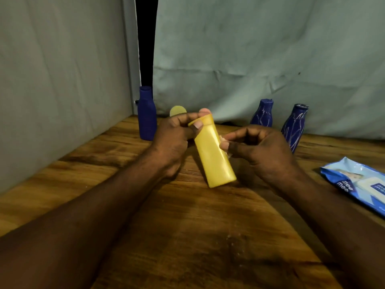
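Over table (187,236), L hand (175,138) grips yellow bottle (212,159) top, R hand (260,147) pinches white scrap (223,139)

Front: passage is left over the bare table (187,236).
Rear: blocked by a blue bottle (147,115), left, and two streaked bottles (262,113), right.
Right edge: occupied by a wipes pack (356,184).

yellow bottle (213,157): smooth plastic
white scrap (224,140): soft, crumpled
table (187,236): matt grained wood
wipes pack (358,184), 3 o'clock: glossy film
backdrop (250,49): creased cloth
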